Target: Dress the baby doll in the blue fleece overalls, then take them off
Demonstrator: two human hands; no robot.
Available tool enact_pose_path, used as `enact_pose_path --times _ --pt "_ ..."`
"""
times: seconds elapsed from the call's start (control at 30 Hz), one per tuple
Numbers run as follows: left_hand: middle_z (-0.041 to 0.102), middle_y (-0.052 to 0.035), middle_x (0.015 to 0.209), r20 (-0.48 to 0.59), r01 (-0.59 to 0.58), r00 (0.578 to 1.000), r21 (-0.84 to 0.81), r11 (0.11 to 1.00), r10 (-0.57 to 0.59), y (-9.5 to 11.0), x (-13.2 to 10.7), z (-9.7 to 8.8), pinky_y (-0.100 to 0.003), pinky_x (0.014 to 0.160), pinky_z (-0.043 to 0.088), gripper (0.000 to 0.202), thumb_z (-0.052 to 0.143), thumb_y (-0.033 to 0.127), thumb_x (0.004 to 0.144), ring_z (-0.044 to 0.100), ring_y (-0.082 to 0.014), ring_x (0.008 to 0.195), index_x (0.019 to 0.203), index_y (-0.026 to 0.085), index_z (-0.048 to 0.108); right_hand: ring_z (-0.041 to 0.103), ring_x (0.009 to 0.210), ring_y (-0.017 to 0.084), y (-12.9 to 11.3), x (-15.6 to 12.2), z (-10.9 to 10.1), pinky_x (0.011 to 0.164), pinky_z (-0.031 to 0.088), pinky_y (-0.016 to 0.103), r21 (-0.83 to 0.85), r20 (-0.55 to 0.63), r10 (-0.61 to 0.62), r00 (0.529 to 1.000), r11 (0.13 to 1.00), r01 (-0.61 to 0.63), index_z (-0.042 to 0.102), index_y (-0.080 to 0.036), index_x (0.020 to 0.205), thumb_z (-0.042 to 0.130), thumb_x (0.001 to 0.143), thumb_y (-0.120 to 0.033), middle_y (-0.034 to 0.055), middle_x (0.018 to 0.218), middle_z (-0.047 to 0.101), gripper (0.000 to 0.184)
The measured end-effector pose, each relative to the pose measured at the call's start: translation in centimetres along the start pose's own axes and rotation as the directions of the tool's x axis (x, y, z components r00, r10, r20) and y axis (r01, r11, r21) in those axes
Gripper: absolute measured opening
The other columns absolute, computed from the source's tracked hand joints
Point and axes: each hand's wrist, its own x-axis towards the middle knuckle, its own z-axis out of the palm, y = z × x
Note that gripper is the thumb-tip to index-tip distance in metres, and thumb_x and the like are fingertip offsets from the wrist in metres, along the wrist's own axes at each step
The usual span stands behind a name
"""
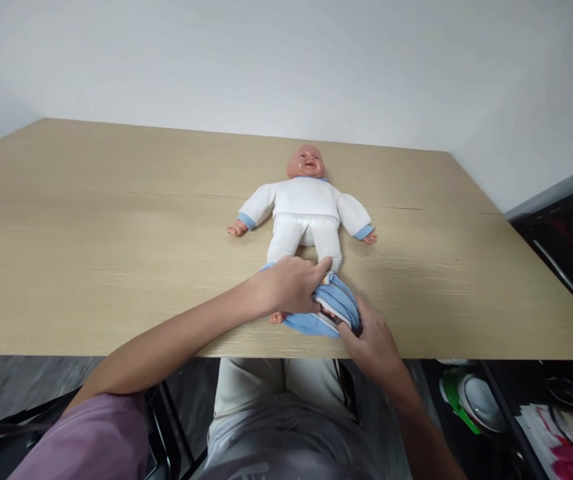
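Note:
A baby doll lies on its back on the table, head away from me, in a white top with blue cuffs and white leg coverings. Bunched around its foot on the right side of the view is a light blue garment with white edging, which looks like small pants. My left hand is closed on the doll's lower leg beside the garment; its fingertips are partly hidden. From the right, my right hand grips the bunched blue cloth between thumb and fingers. The doll's other bare foot shows below my left wrist.
The wooden table has its front edge just below my hands, with a pale wall behind. At the lower right are dark shelves holding a green and white round item and papers. A black chair stands at the lower left.

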Motion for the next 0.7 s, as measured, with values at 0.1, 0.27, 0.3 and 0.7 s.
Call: enact_pose_path --times 0.1,0.27,0.3,0.7 --pt "0.085 -0.0207 0.111 0.002 -0.026 1.0 -0.016 1.0 0.026 -0.3 -0.2 0.8 -0.045 0.086 0.059 0.068 0.07 0.049 0.098 0.083 -0.0429 0.106 0.151 0.011 0.051 0.071 0.087 0.033 0.0 -0.1 0.3 0.079 0.055 0.044 0.042 0.019 0.062 0.998 0.997 -0.063 0.073 -0.028 0.117 0.076 0.087 -0.04 0.0093 0.097 0.079 0.032" --pt "0.083 -0.0172 0.116 -0.114 -0.043 0.993 -0.281 0.959 0.011 -1.5 -0.9 1.8 -0.043 0.087 0.059 0.07 0.077 0.05 0.091 0.082 -0.0399 0.107 0.146 0.016 0.049 0.078 0.112 0.028 0.2 0.3 1.5 0.097 0.064 0.041 0.455 0.141 0.061 0.988 0.883 -0.119 0.058 -0.026 0.137 0.075 0.084 -0.029 0.0093 0.125 0.082 0.056" --pt "0.083 -0.0169 0.119 -0.144 -0.053 0.99 -0.366 0.929 -0.001 -1.7 -1.2 1.9 -0.042 0.086 0.06 0.071 0.08 0.049 0.089 0.082 -0.0386 0.106 0.145 0.017 0.049 0.079 0.117 0.028 0.2 0.5 1.7 0.1 0.065 0.041 0.542 0.14 0.046 0.989 0.832 -0.116 0.055 -0.027 0.139 0.076 0.082 -0.028 0.0107 0.131 0.081 0.061" --pt "0.074 -0.0047 0.109 -0.37 -0.126 0.922 -0.567 0.814 -0.114 -1.9 -2.1 2.8 -0.038 0.087 0.054 0.037 0.067 0.052 0.096 0.072 -0.0267 0.095 0.118 0.023 0.057 0.075 0.109 0.024 -2.2 5.2 -1.9 0.099 0.061 0.037 0.54 0.102 -0.146 0.984 0.839 0.069 0.069 -0.024 0.122 0.074 0.094 -0.031 0.0036 0.114 0.08 0.029"
